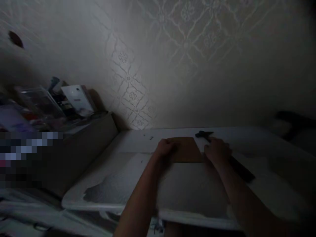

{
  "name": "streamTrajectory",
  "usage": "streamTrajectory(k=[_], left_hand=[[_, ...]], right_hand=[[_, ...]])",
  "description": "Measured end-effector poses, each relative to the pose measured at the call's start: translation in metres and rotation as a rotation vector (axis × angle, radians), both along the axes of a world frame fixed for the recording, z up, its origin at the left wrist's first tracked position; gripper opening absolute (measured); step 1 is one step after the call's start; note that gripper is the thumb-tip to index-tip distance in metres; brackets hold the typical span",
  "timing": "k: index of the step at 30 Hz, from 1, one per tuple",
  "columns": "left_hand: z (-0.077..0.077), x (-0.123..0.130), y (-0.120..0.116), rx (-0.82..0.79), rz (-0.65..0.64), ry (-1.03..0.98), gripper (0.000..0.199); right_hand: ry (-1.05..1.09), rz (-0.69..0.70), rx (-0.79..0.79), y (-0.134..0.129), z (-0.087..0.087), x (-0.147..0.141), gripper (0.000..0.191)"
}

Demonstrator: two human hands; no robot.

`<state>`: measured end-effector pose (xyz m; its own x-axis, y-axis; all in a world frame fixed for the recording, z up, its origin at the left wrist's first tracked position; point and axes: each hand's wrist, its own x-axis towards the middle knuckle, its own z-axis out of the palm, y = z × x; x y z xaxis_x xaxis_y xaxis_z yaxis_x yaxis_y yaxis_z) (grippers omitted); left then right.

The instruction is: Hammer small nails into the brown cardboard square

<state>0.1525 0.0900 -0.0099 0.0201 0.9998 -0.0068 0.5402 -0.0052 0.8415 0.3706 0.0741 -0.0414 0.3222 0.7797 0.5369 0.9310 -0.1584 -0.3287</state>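
Observation:
A flat brown board [188, 150], perhaps wood or cardboard, lies on the white worn table [138, 197]. My left hand [166, 148] grips its left edge, fingers closed with their tips resting on the top face. Around the handle of a dark hammer [242, 169] my right hand [217, 150] is closed, just off the board's right side. The hammer's head points away from me toward the wall, and its handle runs back under my wrist. A few tiny dark bits, possibly nails [151, 138], are scattered left of the board. The picture is dim and somewhat blurred.
To the left stands a cabinet [93, 148] crowded with a white box [77, 98], a clear plastic case [40, 100] and other clutter. A patterned wall [197, 82] rises behind the table. Some dark object [296, 121] is at the far right.

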Motion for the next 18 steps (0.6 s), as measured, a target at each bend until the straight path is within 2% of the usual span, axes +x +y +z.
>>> streamTrajectory(k=[3,7,15,18], left_hand=[[-0.001,0.000,0.001,-0.013,-0.022,0.002,0.032],[-0.002,0.000,0.001,-0.007,-0.049,0.003,0.031],[0.000,-0.001,-0.001,0.035,-0.090,-0.074,0.032],[-0.001,-0.001,0.000,0.026,-0.099,-0.147,0.030]], right_hand=[[0.017,-0.054,-0.120,0.001,0.000,0.009,0.035],[0.039,-0.057,-0.193,0.006,0.001,0.017,0.038],[0.108,-0.027,-0.160,0.011,-0.004,0.027,0.048],[0.091,0.013,-0.069,0.009,0.000,0.021,0.046]])
